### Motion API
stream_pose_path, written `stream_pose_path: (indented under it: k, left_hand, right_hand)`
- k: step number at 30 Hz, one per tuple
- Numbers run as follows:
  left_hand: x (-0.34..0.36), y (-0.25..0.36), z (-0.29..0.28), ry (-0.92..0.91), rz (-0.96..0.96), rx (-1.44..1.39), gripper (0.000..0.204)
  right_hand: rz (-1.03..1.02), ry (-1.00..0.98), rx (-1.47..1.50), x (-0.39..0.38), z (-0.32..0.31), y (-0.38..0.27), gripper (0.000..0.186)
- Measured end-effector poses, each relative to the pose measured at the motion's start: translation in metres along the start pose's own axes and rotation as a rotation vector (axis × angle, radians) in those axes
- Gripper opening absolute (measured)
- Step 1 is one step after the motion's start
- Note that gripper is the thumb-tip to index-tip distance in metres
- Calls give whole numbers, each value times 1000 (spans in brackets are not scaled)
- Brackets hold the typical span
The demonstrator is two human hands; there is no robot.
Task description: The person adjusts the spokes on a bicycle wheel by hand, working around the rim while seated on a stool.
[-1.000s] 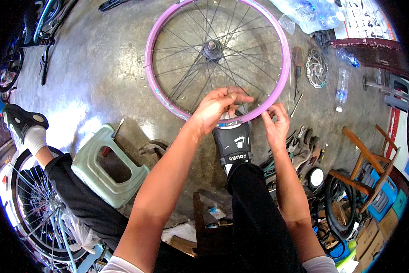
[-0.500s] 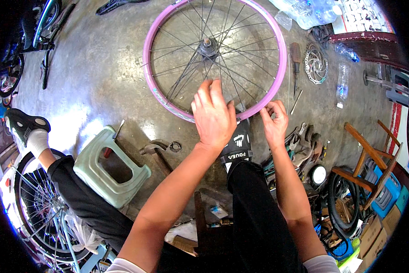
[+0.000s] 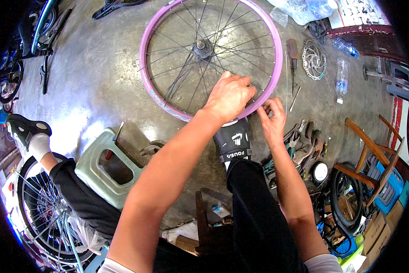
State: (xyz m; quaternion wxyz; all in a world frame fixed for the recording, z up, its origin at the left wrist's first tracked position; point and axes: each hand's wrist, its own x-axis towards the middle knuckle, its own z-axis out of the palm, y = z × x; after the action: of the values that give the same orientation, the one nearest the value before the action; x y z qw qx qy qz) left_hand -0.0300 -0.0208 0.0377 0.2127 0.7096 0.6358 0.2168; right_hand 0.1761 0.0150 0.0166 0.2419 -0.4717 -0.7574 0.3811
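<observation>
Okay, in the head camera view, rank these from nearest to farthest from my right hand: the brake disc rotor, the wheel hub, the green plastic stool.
From the right hand, at the pink rim's near edge:
1. Wheel hub, up and to the left, at the centre of the spokes.
2. Brake disc rotor, up and to the right on the floor; close to the hub's distance, only slightly farther.
3. Green plastic stool, far left and lower, clearly farthest.

Pink-rimmed spoked bicycle wheel [image 3: 168, 98], bare of tyre, lying flat on concrete floor, dark hub at centre

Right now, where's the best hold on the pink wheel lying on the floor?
Grip the pink rim on its far-left arc, from outside. The wheel lies flat, spokes fill the inside, and the left hand and right hand crowd the near edge.
</observation>
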Motion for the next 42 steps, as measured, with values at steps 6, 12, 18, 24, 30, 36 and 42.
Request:
stream_pose_path:
  k: [6,12,18,24,30,36,42]
  left_hand:
    - [5,6,-1,-44,-58,-72,11]
    - [4,8,0,-32,-84,-95,11]
    - [5,8,1,-50,-83,-66,11]
    - [2,6,4,-74,-42,16,12]
    - [4,12,-3,-73,-101,-36,14]
    - [3,10,-4,-106,-66,0,13]
    - [4,13,-3,-90,-111,-28,13]
  right_hand:
    - [15,-9,6,0,-2,2,15]
    - [2,-1,-5,-1,-2,-1,16]
    - [2,-6,-23,0,-2,-2,16]
    - [-3,-16,-24,1,-2,0,17]
    - [24,-42,-32,1,-5,-2,18]
    - [14,-37,0,1,-4,-3,19]
    - [14,-34,30,0,-1,1,19]
